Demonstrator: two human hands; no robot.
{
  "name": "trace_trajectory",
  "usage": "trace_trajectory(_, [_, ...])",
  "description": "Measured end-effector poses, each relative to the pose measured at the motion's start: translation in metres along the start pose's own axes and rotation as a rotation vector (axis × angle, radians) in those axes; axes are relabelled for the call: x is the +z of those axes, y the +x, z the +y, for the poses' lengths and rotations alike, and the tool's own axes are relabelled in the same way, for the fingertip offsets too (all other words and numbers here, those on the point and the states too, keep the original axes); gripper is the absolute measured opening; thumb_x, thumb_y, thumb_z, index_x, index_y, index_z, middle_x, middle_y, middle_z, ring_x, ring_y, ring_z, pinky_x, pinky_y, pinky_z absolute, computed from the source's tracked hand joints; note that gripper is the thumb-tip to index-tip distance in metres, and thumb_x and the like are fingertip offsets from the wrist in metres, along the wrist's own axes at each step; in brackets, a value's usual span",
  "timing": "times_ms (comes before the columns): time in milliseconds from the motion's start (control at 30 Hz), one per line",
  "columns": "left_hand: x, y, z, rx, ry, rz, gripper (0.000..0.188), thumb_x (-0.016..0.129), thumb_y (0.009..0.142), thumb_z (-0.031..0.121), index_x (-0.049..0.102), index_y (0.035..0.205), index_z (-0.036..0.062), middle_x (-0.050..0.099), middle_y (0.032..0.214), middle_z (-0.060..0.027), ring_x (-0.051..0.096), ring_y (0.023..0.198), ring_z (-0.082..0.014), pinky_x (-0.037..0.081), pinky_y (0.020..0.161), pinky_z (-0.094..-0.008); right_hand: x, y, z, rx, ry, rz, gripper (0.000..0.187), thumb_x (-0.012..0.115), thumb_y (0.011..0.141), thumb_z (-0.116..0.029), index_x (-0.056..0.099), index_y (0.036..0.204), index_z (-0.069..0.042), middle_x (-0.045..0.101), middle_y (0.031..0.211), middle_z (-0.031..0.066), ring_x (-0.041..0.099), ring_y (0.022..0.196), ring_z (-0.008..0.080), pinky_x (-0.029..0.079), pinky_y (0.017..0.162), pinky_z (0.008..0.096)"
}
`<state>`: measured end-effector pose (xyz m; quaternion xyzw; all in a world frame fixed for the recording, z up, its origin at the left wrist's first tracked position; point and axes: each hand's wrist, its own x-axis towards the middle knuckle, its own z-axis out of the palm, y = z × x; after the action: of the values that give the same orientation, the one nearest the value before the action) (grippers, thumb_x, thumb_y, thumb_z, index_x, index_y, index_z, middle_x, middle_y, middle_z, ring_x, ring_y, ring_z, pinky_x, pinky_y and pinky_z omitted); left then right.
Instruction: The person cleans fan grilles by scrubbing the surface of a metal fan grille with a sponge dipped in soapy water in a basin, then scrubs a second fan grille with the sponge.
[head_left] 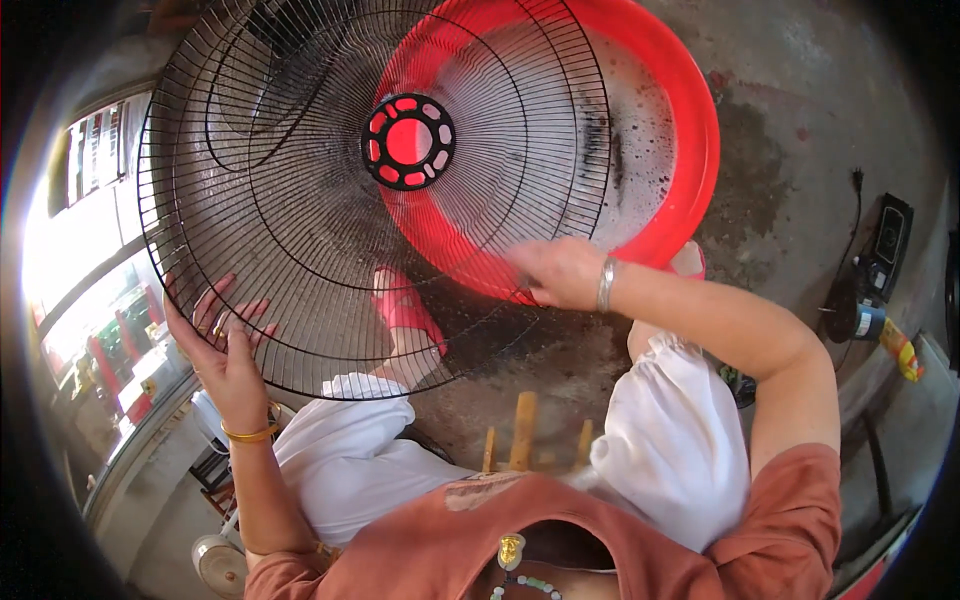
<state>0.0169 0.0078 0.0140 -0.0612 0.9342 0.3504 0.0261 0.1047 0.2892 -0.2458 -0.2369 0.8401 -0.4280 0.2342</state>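
A large round black wire fan guard [382, 140] fills the upper left, tilted in front of me. Its hub is a ring with openings. My left hand [222, 345] grips the guard's lower left edge, fingers behind the wires and thumb on the near side. My right hand [567, 274] is at the guard's lower right edge; its fingers are smeared by motion, so whether they hold anything is hidden. Partly behind the guard, a wide red basin [697, 130] stands on the floor with cloudy, dark-specked water [640, 130] inside.
My foot in a red sandal [408, 305] shows through the guard's wires. Wooden stool legs [523, 430] stand between my knees. On the right floor lie a black device [890, 235], a plug with a cord [857, 182] and a yellow packet [900, 355]. Wet patches darken the concrete.
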Motion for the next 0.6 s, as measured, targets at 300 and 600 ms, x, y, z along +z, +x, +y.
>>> trace_trajectory(300, [0.001, 0.002, 0.003, -0.012, 0.001, -0.034, 0.071, 0.044, 0.092, 0.0, 0.01, 0.151, 0.0177, 0.048, 0.13, -0.0175, 0.063, 0.096, -0.0224, 0.056, 0.071, -0.0319, -0.086, 0.031, 0.107, 0.438, -0.433, 0.358, 0.024, 0.057, 0.083, -0.018, 0.051, 0.107, -0.015, 0.062, 0.099, 0.0125, 0.064, 0.082, 0.0368, 0.052, 0.068, 0.0485])
trace_trajectory(600, [0.003, 0.004, 0.0, 0.012, 0.033, -0.027, 0.071, 0.044, 0.091, -0.002, 0.01, 0.151, 0.0171, 0.051, 0.128, -0.0185, 0.065, 0.092, -0.0222, 0.056, 0.068, -0.0304, -0.076, 0.061, 0.064, 0.056, 0.065, 0.73, 0.033, 0.066, 0.081, -0.022, 0.051, 0.107, -0.008, 0.058, 0.106, 0.0128, 0.058, 0.099, 0.0336, 0.049, 0.083, 0.0411])
